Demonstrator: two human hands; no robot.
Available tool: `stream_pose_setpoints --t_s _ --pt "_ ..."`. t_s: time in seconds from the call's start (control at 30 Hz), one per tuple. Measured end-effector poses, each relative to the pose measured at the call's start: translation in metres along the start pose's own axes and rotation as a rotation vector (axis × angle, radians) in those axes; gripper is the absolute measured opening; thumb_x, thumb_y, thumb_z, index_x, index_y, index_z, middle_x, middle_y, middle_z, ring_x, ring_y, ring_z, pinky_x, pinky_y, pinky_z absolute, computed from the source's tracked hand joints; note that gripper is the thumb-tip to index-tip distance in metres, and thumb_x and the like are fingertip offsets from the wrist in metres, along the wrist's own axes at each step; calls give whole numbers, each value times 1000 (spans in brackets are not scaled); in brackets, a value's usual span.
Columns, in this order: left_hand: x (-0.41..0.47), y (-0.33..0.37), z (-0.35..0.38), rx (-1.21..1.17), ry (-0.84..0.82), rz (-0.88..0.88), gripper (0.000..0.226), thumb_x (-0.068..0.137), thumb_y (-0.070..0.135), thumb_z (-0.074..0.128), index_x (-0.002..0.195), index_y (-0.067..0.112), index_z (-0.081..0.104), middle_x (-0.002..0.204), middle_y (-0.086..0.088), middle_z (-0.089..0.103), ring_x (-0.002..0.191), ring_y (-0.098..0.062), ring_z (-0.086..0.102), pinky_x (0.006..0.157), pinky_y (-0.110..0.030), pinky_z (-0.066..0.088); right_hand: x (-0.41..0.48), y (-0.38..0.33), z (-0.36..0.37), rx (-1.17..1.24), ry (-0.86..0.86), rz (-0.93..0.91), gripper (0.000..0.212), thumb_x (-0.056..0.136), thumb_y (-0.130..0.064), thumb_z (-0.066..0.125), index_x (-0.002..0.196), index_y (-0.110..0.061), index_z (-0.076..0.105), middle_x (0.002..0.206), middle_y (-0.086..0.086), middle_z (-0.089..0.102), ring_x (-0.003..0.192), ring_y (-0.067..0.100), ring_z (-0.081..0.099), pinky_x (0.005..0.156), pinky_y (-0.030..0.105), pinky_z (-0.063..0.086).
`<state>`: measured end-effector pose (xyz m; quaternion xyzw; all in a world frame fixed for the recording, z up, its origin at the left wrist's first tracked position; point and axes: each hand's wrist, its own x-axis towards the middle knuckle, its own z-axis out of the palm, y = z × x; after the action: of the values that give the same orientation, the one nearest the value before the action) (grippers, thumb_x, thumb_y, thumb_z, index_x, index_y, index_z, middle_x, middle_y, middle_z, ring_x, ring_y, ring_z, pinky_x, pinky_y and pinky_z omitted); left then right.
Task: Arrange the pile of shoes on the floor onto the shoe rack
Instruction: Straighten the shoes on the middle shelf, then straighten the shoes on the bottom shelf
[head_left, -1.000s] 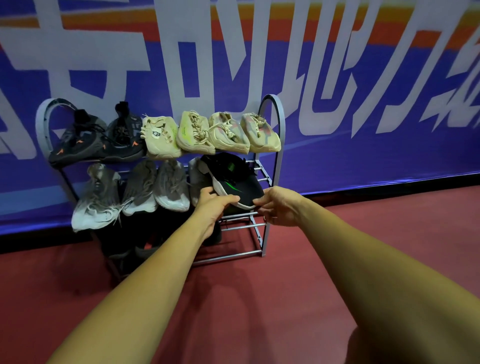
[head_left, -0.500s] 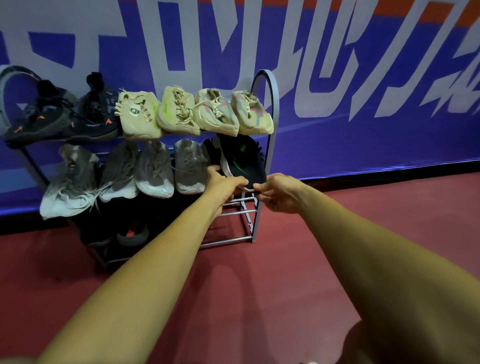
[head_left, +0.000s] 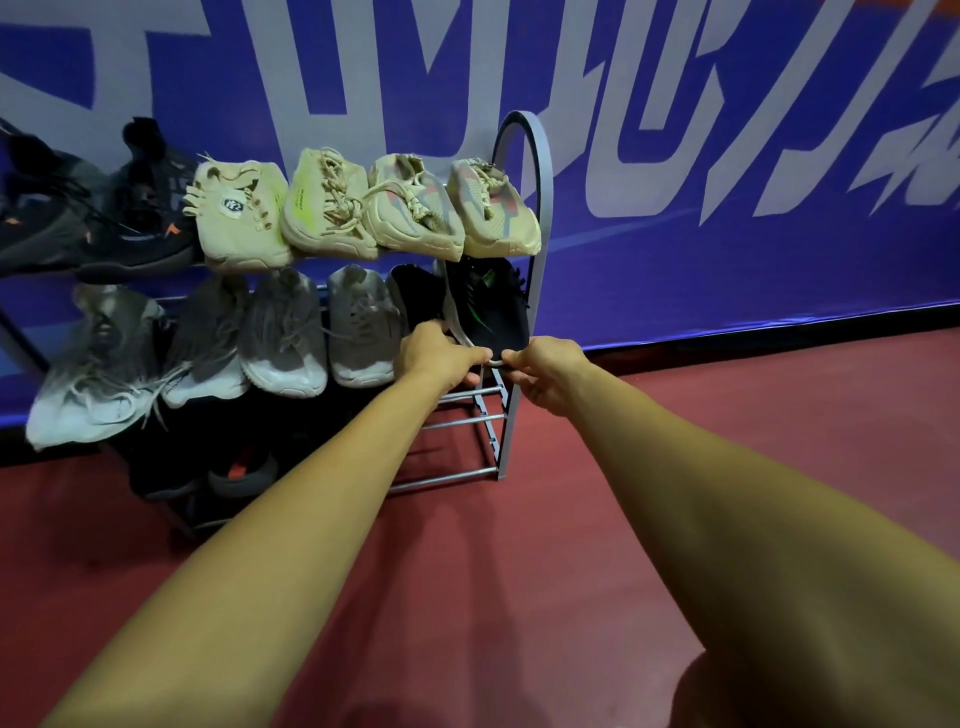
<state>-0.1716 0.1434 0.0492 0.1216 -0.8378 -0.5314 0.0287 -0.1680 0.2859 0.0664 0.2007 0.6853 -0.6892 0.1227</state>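
Observation:
A grey metal shoe rack (head_left: 540, 208) stands against the blue wall. Its top shelf holds two dark shoes (head_left: 130, 218) and several beige shoes (head_left: 332, 208). The middle shelf carries several grey shoes (head_left: 280, 332). At the right end of that shelf sits a black shoe with green marks (head_left: 488, 306), tipped on its side with its pale sole edge showing. My left hand (head_left: 436, 356) grips its front from the left. My right hand (head_left: 545, 371) pinches the sole edge at the toe from the right. A second black shoe (head_left: 415, 296) lies just behind my left hand.
Dark shoes with orange marks (head_left: 239, 467) fill the left of the bottom shelf; its right-hand bars (head_left: 457, 421) are bare. Red floor (head_left: 519, 571) spreads in front and to the right. The blue banner wall (head_left: 727, 208) stands behind the rack.
The black shoe has gone from lying flat with its sole up to standing on its side, further in on the middle shelf. Both hands followed it in and now meet at its toe.

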Motion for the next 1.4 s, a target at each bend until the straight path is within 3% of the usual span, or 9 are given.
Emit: stream_pose_setpoints --t_s 0.13,0.27,0.37,0.53,0.63,0.77,1.07,1.2,1.4 --pt "5 0 3 50 21 -8 53 73 32 83 119 15 62 77 4 74 57 -15 73 82 -38 60 13 4 6 -98 91 -31 13 87 -6 72 97 -1 66 78 10 70 42 8 56 45 21 42" --pt "8 1 4 135 11 -1 63 72 36 82 126 13 59 70 6 69 71 -18 74 86 -39 58 26 8 13 -196 181 -81 19 84 -14 76 95 -4 64 95 16 74 84 25 72 73 37 59" --pt "8 1 3 184 -25 23 65 68 38 80 127 17 61 67 3 74 78 -17 73 86 -39 57 27 6 15 -245 230 -132 23 85 -15 75 105 -7 64 106 18 70 99 33 69 91 45 57" --pt "-1 4 -7 122 -31 48 59 74 16 74 131 16 58 79 -1 76 62 -11 71 84 -33 59 24 6 8 -505 228 -212 33 88 -32 70 107 -5 67 99 14 72 92 31 70 83 40 58" --pt "-6 1 -18 117 4 61 60 74 19 72 132 14 54 75 0 73 72 -13 72 83 -31 57 10 7 2 -744 221 -314 40 88 -46 65 100 -8 64 91 10 67 86 30 64 67 35 50" --pt "-16 -10 -33 140 4 81 54 72 27 73 124 15 62 89 1 74 95 -20 68 89 -37 54 -7 8 -1 -825 193 -325 36 87 -43 64 91 -8 64 87 10 65 80 29 62 58 30 42" --pt "-59 -35 -77 203 -104 206 33 82 19 73 114 16 66 100 -2 72 80 -12 62 67 -20 43 -48 15 38 -1097 68 -422 29 83 -40 64 80 -11 59 79 8 60 75 31 58 62 31 42" --pt "-72 -65 -113 270 -111 136 29 84 15 72 112 12 66 96 -9 73 79 -15 63 72 -27 50 -61 22 73 -1162 -69 -462 32 83 -39 63 71 -11 54 77 9 57 76 31 57 63 32 42" --pt "-83 -105 -161 425 -71 58 27 82 19 73 108 16 69 91 0 74 88 -16 69 81 -26 50 -77 37 133 -1230 -231 -535 29 85 -40 65 88 -11 62 94 14 61 91 31 60 69 30 38"
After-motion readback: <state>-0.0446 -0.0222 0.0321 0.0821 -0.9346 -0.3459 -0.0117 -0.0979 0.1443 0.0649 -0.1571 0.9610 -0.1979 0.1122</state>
